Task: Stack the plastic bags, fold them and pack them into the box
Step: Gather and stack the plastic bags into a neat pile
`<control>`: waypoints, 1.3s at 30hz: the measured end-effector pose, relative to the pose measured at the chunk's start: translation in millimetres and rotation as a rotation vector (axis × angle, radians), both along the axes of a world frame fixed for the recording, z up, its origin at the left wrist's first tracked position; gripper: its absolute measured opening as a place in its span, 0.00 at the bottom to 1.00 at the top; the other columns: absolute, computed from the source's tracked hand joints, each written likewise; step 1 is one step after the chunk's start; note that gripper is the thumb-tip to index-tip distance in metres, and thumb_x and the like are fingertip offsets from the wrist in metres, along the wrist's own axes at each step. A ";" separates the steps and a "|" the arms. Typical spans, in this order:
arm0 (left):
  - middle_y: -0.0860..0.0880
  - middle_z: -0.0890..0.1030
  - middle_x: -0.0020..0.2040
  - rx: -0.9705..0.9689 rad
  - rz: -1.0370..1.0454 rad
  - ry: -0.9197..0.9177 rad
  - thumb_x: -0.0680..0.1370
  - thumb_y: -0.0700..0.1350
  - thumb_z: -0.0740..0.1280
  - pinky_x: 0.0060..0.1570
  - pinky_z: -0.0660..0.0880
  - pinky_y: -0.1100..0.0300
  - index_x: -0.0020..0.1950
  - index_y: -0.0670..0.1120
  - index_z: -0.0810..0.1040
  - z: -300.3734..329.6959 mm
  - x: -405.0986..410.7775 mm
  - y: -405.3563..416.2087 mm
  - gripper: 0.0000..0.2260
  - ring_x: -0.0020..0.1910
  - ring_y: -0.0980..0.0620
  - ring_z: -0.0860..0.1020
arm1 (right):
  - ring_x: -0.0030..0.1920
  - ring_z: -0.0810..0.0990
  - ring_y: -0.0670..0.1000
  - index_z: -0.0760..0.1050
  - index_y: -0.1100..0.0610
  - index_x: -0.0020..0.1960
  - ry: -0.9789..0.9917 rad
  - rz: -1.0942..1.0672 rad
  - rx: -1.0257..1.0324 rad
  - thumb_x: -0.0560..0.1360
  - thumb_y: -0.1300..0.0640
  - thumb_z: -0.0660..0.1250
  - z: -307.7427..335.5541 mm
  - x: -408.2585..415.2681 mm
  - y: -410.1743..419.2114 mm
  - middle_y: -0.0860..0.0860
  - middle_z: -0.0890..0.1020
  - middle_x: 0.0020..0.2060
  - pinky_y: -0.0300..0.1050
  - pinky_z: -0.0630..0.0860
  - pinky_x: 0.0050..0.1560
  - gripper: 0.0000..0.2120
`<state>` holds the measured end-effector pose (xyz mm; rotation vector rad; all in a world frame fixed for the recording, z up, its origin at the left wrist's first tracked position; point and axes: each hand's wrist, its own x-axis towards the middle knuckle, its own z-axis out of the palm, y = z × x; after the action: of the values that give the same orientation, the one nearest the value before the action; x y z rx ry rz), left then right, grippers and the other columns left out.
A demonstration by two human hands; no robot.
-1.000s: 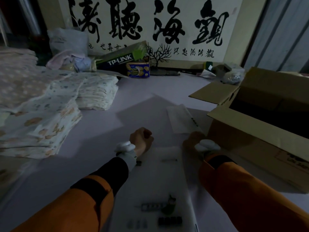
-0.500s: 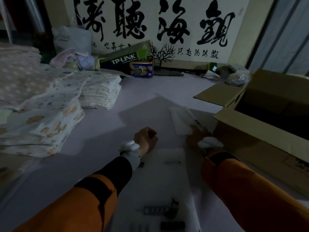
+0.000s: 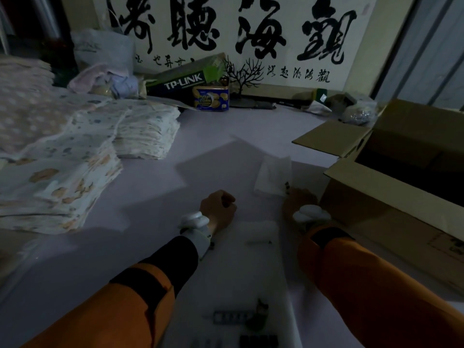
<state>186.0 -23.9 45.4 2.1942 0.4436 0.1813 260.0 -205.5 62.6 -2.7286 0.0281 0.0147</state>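
Observation:
A flat stack of white plastic bags [image 3: 241, 272] with dark printing lies on the table in front of me. My left hand [image 3: 219, 209] is a closed fist resting at the stack's far left corner. My right hand [image 3: 298, 199] reaches past the stack's far right corner and pinches the near edge of a separate white plastic bag [image 3: 272, 175], which is lifted and curled off the table. An open cardboard box [image 3: 391, 194] stands to the right, its inside dark.
Piles of folded patterned cloth [image 3: 62, 172] fill the left of the table. At the back lie a TP-LINK carton [image 3: 183, 81], a blue popcorn tin [image 3: 211, 97], a small black tree ornament [image 3: 242, 76] and crumpled bags [image 3: 359, 114] by the wall.
My right hand moved forward from beside the stack to the separate bag and took hold of it; the bag now lifts and curls. My left fist stayed in place.

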 end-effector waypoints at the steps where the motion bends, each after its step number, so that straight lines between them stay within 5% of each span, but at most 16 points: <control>1: 0.48 0.83 0.53 -0.003 0.009 -0.011 0.75 0.45 0.69 0.48 0.67 0.68 0.54 0.47 0.81 1.9 -1.0 0.0 0.09 0.51 0.52 0.79 | 0.64 0.74 0.60 0.71 0.64 0.65 -0.006 0.022 0.046 0.80 0.58 0.57 -1.0 0.5 -2.3 0.63 0.74 0.64 0.51 0.70 0.63 0.17; 6: 0.47 0.84 0.53 0.009 0.032 -0.100 0.76 0.43 0.68 0.49 0.70 0.67 0.54 0.45 0.81 21.7 -13.5 0.2 0.08 0.55 0.48 0.80 | 0.61 0.75 0.61 0.71 0.67 0.65 -0.040 0.118 0.124 0.81 0.58 0.57 20.4 -6.5 -7.5 0.64 0.75 0.62 0.45 0.69 0.53 0.17; 12: 0.45 0.83 0.55 -0.033 -0.019 -0.142 0.76 0.43 0.68 0.57 0.74 0.60 0.56 0.45 0.81 54.7 -34.7 -4.5 0.09 0.57 0.46 0.80 | 0.59 0.76 0.63 0.71 0.63 0.62 -0.130 0.048 0.188 0.78 0.57 0.57 64.2 -32.1 17.5 0.63 0.77 0.58 0.51 0.72 0.58 0.15; 17: 0.43 0.83 0.54 -0.015 -0.061 -0.137 0.76 0.47 0.69 0.52 0.73 0.60 0.56 0.44 0.80 70.9 -58.4 -6.4 0.11 0.55 0.44 0.80 | 0.45 0.82 0.61 0.74 0.61 0.48 -0.217 0.166 0.408 0.76 0.55 0.62 91.7 -70.1 29.8 0.60 0.83 0.44 0.58 0.80 0.49 0.09; 25: 0.36 0.66 0.68 0.134 0.157 -0.214 0.68 0.52 0.77 0.64 0.67 0.49 0.72 0.38 0.60 89.9 -106.9 7.7 0.42 0.66 0.38 0.68 | 0.42 0.84 0.55 0.72 0.60 0.49 -0.019 0.250 0.780 0.79 0.59 0.60 120.5 -125.1 25.7 0.53 0.80 0.38 0.57 0.81 0.52 0.06; 33: 0.39 0.65 0.70 0.042 0.135 -0.222 0.60 0.61 0.79 0.67 0.67 0.45 0.75 0.45 0.55 94.6 -142.1 5.4 0.52 0.69 0.38 0.67 | 0.51 0.82 0.62 0.71 0.62 0.51 0.074 0.281 0.982 0.80 0.59 0.59 132.1 -160.5 21.3 0.62 0.78 0.53 0.59 0.80 0.54 0.07; 39: 0.39 0.67 0.74 -0.189 0.254 -0.067 0.70 0.70 0.64 0.70 0.64 0.46 0.77 0.44 0.54 105.0 -153.2 14.9 0.45 0.71 0.38 0.67 | 0.50 0.81 0.65 0.70 0.67 0.57 0.151 0.267 1.185 0.81 0.61 0.57 127.5 -169.4 11.5 0.68 0.76 0.58 0.56 0.80 0.50 0.10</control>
<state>32.8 -9.0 150.4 1.9374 0.6738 0.3354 90.5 -194.1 190.0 -1.5259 -0.2285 0.2324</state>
